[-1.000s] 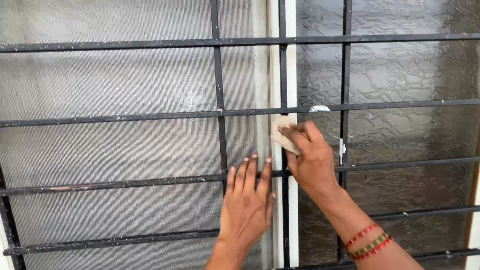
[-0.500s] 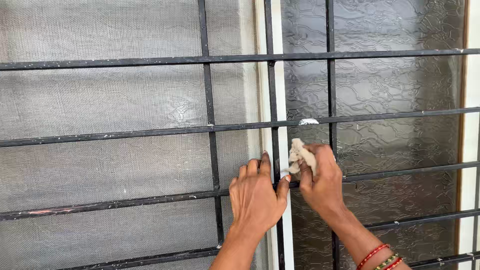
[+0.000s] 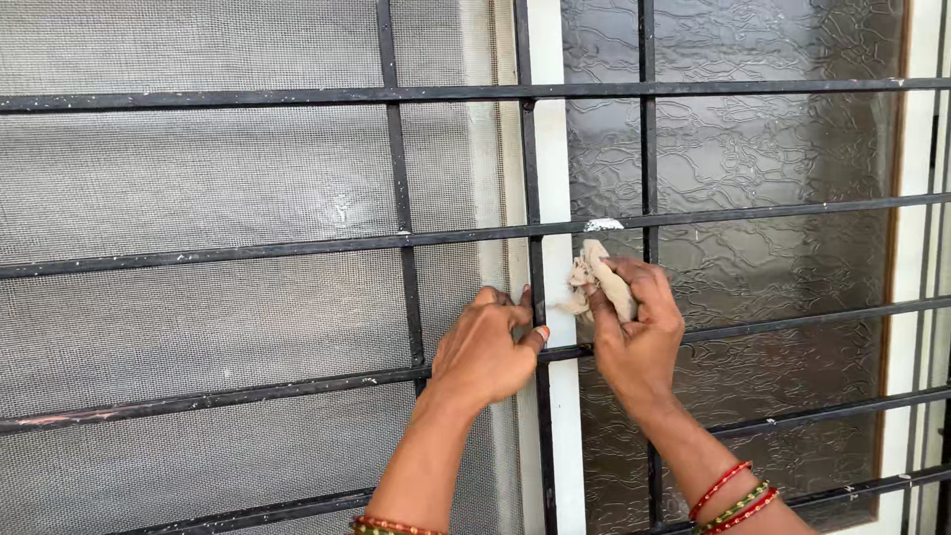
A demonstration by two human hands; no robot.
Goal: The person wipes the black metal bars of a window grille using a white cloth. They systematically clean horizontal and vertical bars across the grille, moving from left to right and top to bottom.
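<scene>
A person's two bare hands work at a window guarded by a black metal grille (image 3: 396, 238) of thin flat bars, vertical and horizontal, their dull paint flecked with pale specks. Behind the bars on the left is a fine grey mesh screen (image 3: 198, 178); on the right is frosted glass (image 3: 773, 149) with a raised, crackled pattern. A smooth white frame post (image 3: 551, 149) runs upright between the two.

The right hand (image 3: 634, 332) is closed in a loose fist round a small crumpled cloth (image 3: 599, 282), beige and rough-looking, pressed up against the glass just right of the white post and just under a horizontal bar. The left hand (image 3: 485, 347) has its fingers curled round a vertical bar beside the post, with the thumb tip hooked under against the bar; it holds nothing else. Red, green and gold bangles (image 3: 735, 495) ring the right wrist.

Compared with half a second ago, the left hand has gone from lying flatter on the grille to curling round the bar, and the view has drifted so the post sits further right.

The cloth is mostly buried in the fist, so its full shape is unclear. Both forearms are cut off at the bottom edge, and a small white patch on the bar above the cloth is too small to make out
</scene>
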